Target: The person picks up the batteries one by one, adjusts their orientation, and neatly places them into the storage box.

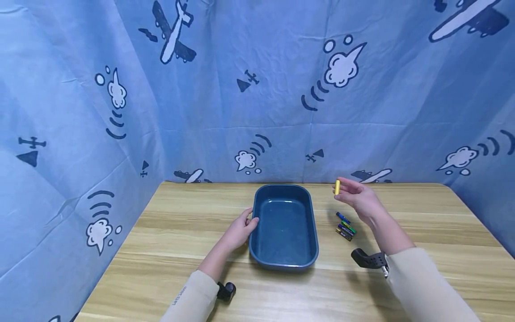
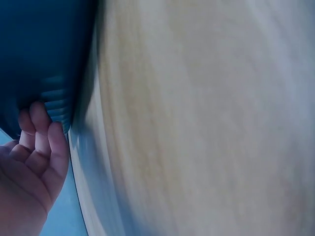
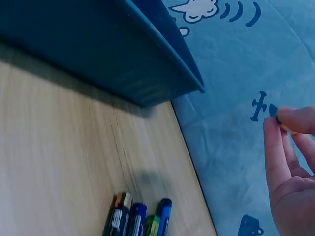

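A dark blue rectangular plastic bin [image 1: 283, 235] with rounded corners stands upright on the table, its inside bare. At its left side my left hand [image 1: 236, 232] grips the rim, thumb over the edge and fingers against the outer wall; the left wrist view shows those fingers [image 2: 40, 118] on the ribbed wall. Raised at the bin's far right, my right hand [image 1: 364, 201] pinches a yellow battery [image 1: 337, 187] upright between thumb and fingertips. Several more batteries [image 1: 345, 228], blue, green and dark with a copper-coloured end, lie side by side on the table below that hand.
The wood-grain table [image 1: 181, 241] reaches back to a blue fabric curtain [image 1: 209, 107] printed with planes and clouds, which also hangs at both sides. A black wrist mount [image 1: 368, 259] sits under the right sleeve, another [image 1: 226, 291] beside the left sleeve.
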{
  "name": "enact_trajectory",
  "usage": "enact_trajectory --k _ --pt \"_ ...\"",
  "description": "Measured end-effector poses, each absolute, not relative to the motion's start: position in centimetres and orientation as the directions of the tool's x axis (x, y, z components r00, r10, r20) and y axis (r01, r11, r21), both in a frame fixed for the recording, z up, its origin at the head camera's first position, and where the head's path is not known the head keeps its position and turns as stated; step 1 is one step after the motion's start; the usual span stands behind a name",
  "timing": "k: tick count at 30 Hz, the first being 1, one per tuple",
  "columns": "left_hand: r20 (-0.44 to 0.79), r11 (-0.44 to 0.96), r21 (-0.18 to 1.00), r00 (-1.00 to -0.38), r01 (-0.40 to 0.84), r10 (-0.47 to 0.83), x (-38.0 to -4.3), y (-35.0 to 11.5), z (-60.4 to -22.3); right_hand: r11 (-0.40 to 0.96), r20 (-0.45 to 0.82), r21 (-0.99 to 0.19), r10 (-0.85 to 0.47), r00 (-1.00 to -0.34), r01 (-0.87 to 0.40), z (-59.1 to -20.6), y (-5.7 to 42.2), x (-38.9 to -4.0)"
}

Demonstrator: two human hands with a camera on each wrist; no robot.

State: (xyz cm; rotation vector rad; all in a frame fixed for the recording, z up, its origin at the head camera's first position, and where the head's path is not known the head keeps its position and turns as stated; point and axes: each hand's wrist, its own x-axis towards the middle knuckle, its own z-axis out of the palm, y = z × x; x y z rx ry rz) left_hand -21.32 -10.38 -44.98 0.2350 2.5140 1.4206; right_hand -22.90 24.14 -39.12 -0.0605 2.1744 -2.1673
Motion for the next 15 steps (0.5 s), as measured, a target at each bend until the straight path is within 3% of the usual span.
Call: enact_trajectory --k 5,15 --pt "-0.131 0.522 0.853 -0.961 0.017 0.245 -21.4 -10.5 -45.0 -0.045 -0.044 -0.998 -0.062 -0.997 0.047 -39.0 23.2 -23.3" --pt "-0.158 0.366 0.930 -0.920 -0.017 0.358 -21.3 -10.9 -44.1 -0.098 -0.056 -0.993 -0.093 -0.994 0.065 -38.6 21.8 -23.8"
